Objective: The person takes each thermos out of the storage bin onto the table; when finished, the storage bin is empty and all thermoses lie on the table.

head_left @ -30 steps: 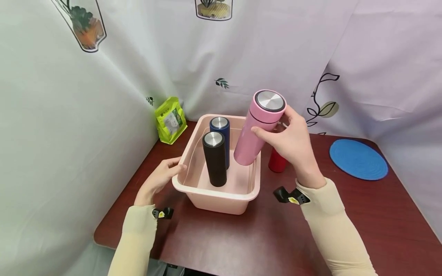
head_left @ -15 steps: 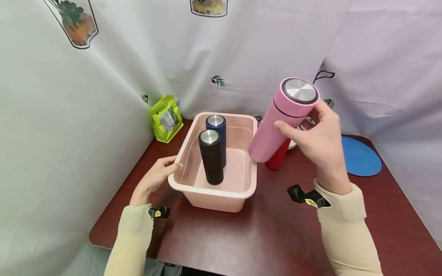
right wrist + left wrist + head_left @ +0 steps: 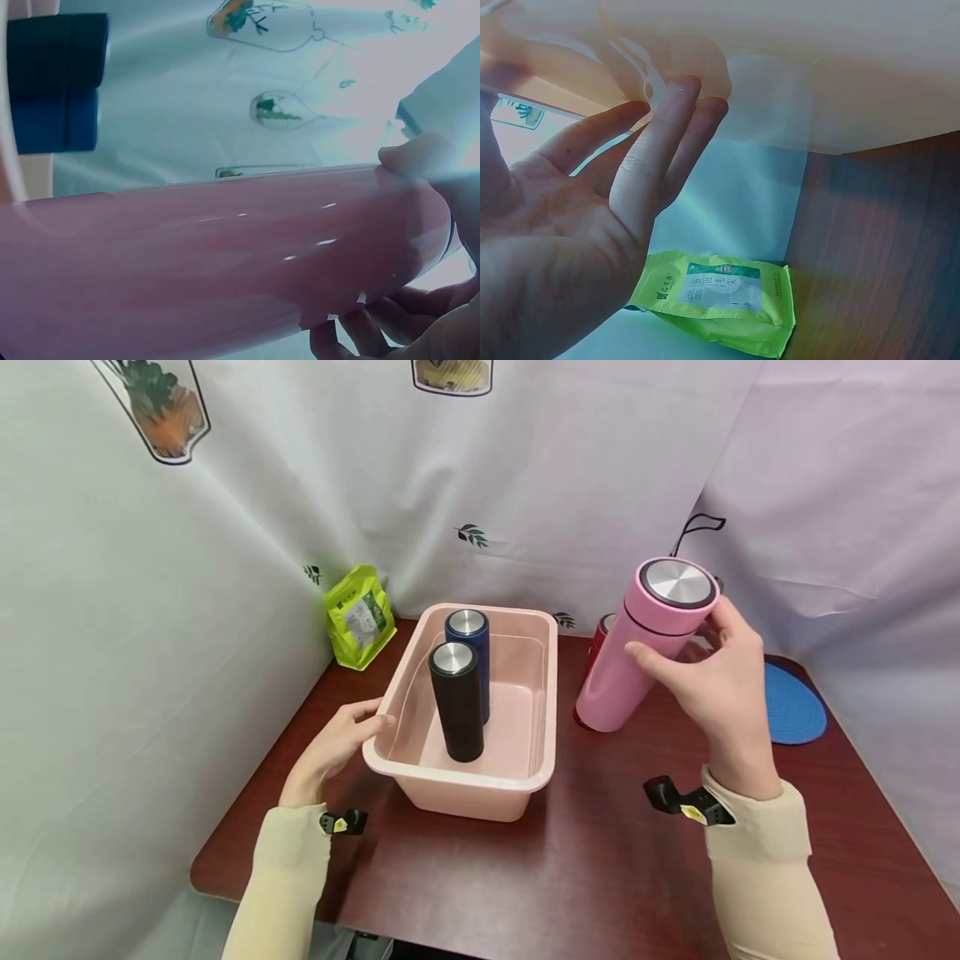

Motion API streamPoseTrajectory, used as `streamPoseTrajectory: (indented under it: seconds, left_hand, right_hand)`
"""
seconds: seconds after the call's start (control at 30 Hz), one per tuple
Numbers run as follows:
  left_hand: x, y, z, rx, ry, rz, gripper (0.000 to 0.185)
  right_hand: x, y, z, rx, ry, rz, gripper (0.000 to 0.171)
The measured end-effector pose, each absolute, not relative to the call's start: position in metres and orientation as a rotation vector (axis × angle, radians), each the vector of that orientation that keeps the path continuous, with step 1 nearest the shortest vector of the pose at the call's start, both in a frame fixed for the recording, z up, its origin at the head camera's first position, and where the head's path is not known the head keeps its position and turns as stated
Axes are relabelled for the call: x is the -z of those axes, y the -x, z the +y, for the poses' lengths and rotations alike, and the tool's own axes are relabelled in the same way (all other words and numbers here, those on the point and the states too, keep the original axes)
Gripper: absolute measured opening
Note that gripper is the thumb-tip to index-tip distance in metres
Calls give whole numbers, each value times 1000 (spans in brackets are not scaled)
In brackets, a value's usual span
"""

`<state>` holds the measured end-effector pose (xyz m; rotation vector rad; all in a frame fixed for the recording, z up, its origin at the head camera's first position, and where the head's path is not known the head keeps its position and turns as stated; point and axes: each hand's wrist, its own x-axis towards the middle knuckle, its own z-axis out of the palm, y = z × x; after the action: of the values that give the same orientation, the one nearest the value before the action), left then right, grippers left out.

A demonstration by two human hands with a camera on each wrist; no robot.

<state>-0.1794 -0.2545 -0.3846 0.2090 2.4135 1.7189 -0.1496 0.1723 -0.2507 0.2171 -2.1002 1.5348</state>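
The right hand [image 3: 720,681] gripped a pink flask [image 3: 643,643] near its cap, tilted, base low toward a red flask [image 3: 597,639], right of the pink tub [image 3: 480,781]. The left hand [image 3: 337,747], fingers relaxed, rested against the tub's left rim.

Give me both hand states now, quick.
Left hand: open, fingers straight against the pink bin.
Right hand: gripping the pink bottle.
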Motion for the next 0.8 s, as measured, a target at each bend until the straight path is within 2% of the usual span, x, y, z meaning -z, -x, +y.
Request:
streamPoseTrajectory:
  seconds: [0.43, 0.8]
  left_hand:
    - [385, 175, -254, -1704, -194, 2422, 55]
    - [383, 178, -254, -1707, -174, 2415, 55]
  right_hand:
    - [297, 157, 192, -1365, 8, -2292, 67]
    - [325, 178, 217, -1262, 147, -2360, 68]
